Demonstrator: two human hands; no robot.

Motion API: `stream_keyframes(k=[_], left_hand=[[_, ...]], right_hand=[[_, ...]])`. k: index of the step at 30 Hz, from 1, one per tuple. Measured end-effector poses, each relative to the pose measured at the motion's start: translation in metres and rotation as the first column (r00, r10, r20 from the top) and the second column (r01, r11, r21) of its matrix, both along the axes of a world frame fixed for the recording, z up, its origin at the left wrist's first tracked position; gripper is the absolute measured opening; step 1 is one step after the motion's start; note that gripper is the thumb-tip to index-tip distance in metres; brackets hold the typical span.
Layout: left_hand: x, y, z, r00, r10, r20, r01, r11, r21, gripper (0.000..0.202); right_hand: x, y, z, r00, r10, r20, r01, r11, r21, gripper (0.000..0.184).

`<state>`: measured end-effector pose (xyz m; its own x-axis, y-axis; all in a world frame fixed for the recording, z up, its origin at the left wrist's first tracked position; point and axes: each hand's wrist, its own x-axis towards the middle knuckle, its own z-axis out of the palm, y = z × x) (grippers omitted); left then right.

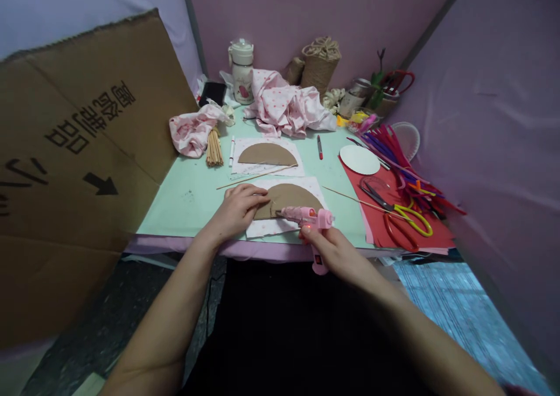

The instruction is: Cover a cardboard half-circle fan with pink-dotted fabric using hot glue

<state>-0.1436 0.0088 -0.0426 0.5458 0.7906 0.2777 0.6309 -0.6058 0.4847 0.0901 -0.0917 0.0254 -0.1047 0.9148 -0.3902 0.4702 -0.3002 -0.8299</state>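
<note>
In my right hand [332, 247] is a pink glue gun [301, 214], my fingers wrapped around its handle. The gun's nozzle points left, at the lower part of a brown cardboard half circle [297, 196]. Under that half circle lies a white, dotted sheet of cloth or paper [271, 228]. My left hand [242, 206] rests with its fingers stretched over the left end of the cardboard. Farther back, a second cardboard half circle [268, 153] lies on another dotted sheet [245, 168]. A thin wooden stick [236, 183] lies between the two half circles.
At right, red-and-yellow-handled scissors [394, 209], a white disc [359, 160] and pipe cleaners [394, 151] lie around red sheets [363, 200]. A stick bundle [214, 149], crumpled cloth [284, 107], a bottle [242, 72] and twine [321, 66] are behind. A large carton [87, 168] stands left.
</note>
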Motion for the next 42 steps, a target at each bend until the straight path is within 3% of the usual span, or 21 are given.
stream_keyframes(k=[9, 26, 36, 42], left_hand=[[0.0, -0.001, 0.003, 1.0, -0.001, 0.013, 0.001, 0.999, -0.035, 0.032], [0.0, 0.0, 0.0, 1.0, -0.006, 0.013, 0.007, 1.0, -0.013, 0.032], [0.0, -0.001, 0.0, 1.0, -0.006, 0.01, 0.006, 1.0, -0.015, 0.032], [0.001, -0.002, 0.001, 1.0, 0.003, 0.008, -0.003, 1.0, -0.02, 0.033]], right_hand=[[-0.003, 0.003, -0.001, 0.999, 0.026, 0.043, -0.028, 0.999, 0.028, 0.049], [0.004, 0.006, 0.01, 0.993, -0.043, 0.11, 0.043, 0.999, 0.002, 0.048], [0.009, 0.028, 0.024, 0.994, 0.066, 0.087, -0.066, 0.998, 0.003, 0.043], [0.01, 0.033, 0.024, 0.981, 0.146, 0.13, -0.148, 0.989, 0.003, 0.046]])
